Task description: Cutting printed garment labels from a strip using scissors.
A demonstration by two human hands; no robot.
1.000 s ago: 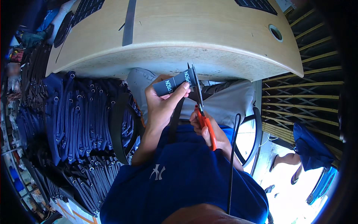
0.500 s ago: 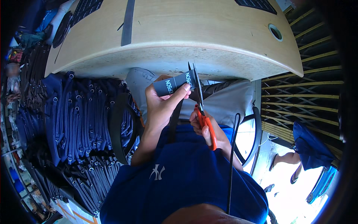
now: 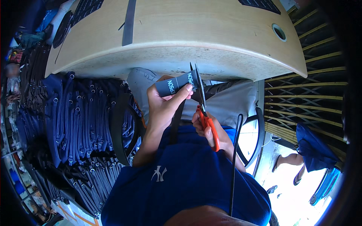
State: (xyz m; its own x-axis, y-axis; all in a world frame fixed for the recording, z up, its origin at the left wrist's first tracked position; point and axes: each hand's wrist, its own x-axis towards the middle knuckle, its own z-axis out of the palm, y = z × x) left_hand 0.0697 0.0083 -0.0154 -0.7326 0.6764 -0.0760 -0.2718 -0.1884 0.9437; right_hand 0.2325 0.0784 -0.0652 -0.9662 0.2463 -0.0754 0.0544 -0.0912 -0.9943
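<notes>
My left hand (image 3: pixel 163 107) is closed on a dark grey printed label strip (image 3: pixel 181 81), with the thumb pressed on its face near the right end. White lettering and a thin pale line cross the strip. My right hand (image 3: pixel 220 136) grips orange-handled scissors (image 3: pixel 209 128), their dark blades pointing up and away from me. The slightly parted blades stand at the strip's right end, by my left thumb tip. Whether they touch the strip I cannot tell. Both hands are above my lap, just this side of the desk edge.
A pale wooden desk (image 3: pixel 196 22) spans the far side, with a dark strip (image 3: pixel 129 26) and printed dark sheets (image 3: pixel 87 12) on it. Many navy straps with metal rings (image 3: pixel 81 116) hang at the left. A folding slatted gate (image 3: pixel 305 96) and another person's legs (image 3: pixel 289 161) are at right.
</notes>
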